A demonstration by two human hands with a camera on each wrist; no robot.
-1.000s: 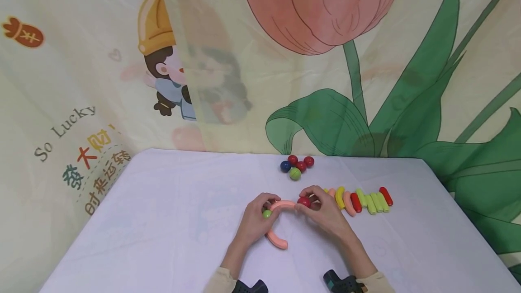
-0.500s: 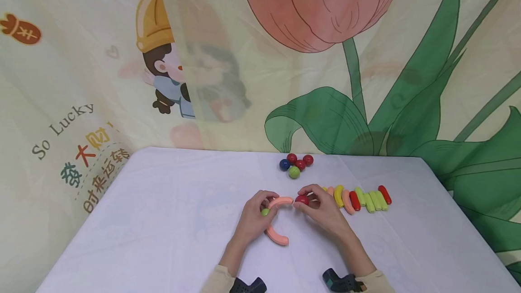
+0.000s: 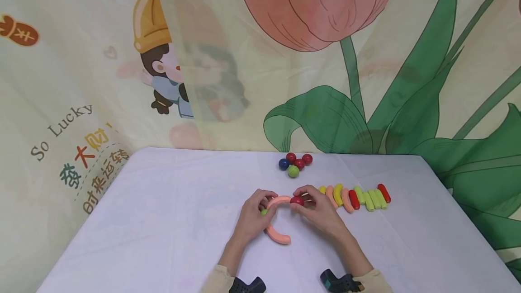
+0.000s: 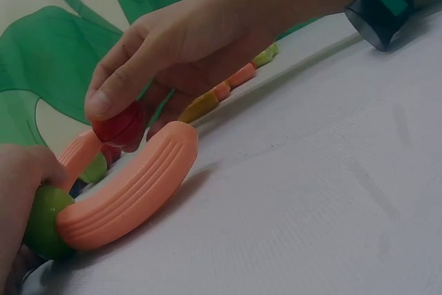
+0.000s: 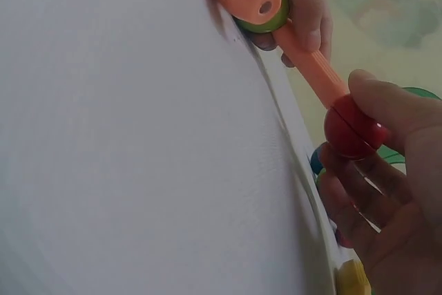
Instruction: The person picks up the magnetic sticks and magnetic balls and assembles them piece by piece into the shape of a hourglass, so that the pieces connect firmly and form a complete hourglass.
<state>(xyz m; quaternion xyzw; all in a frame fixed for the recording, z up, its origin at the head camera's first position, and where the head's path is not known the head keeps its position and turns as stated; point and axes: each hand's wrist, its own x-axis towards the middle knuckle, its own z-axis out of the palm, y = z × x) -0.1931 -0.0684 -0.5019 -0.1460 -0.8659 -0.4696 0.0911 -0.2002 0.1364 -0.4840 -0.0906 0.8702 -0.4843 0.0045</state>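
Observation:
My left hand (image 3: 253,215) grips the upper pink curved stick (image 3: 281,200) beside a green ball (image 4: 47,220). A second pink curved stick (image 4: 131,195) extends from that ball toward me, just over the white tabletop, and its free end has a small hole in the right wrist view. With thumb and fingertips, my right hand (image 3: 319,210) pinches a red ball (image 5: 353,128) that has a groove round its middle. The ball sits right at the far end of the upper stick, which points into it.
Near the back edge of the white table (image 3: 171,202) lie several loose balls: red ones (image 3: 307,159), a blue one (image 3: 283,164) and a green one (image 3: 293,172). Behind my right hand runs a row of short coloured sticks (image 3: 354,199). A printed cloth hangs behind.
The red ball was at the stick's end, came away to the right leaving a small gap, and is now back against it. My left hand keeps its grip.

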